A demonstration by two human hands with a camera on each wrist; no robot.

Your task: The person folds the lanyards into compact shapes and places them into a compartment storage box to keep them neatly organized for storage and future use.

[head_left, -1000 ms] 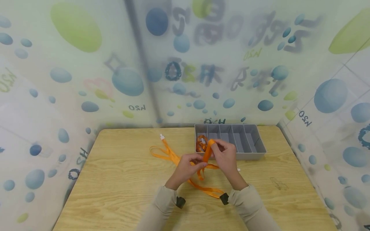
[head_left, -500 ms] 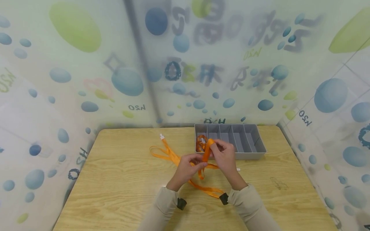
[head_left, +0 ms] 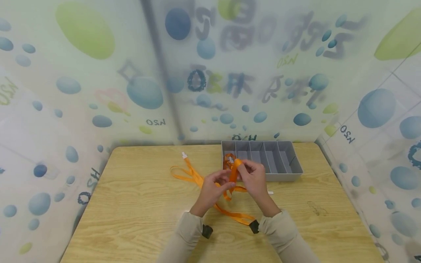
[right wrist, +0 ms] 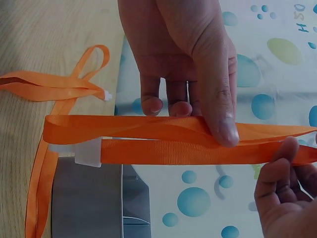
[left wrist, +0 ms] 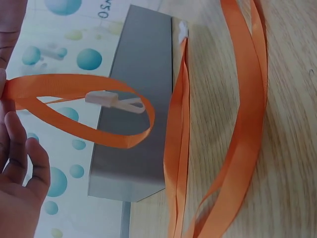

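Observation:
Both hands hold a folded orange lanyard (head_left: 234, 174) in front of the grey tray. My right hand (head_left: 254, 179) pinches its upper end between thumb and fingers. Lower down, my left hand (head_left: 212, 190) grips the strap, its thumb (right wrist: 228, 131) lying across the layers. The held lanyard's lower loop hangs free, with a white plastic clip (right wrist: 89, 152) beside it. Beneath the hands, more orange lanyards (head_left: 197, 179) lie loosely on the table, one with a white clip (head_left: 184, 156) at its far left end. Another white clip (left wrist: 183, 30) shows near the tray in the left wrist view.
The grey tray (head_left: 284, 178) stands at the back of the wooden table (head_left: 138, 204), divided into several compartments. Coiled orange lanyard (head_left: 228, 159) fills its leftmost compartment. Behind the table hangs a patterned sheet (head_left: 210, 109). Strap loops (head_left: 241, 218) trail towards the right wrist.
Both hands keep hold of the lanyard. The right hand and the top of the strap have shifted slightly left, and the hanging loop sits a little higher.

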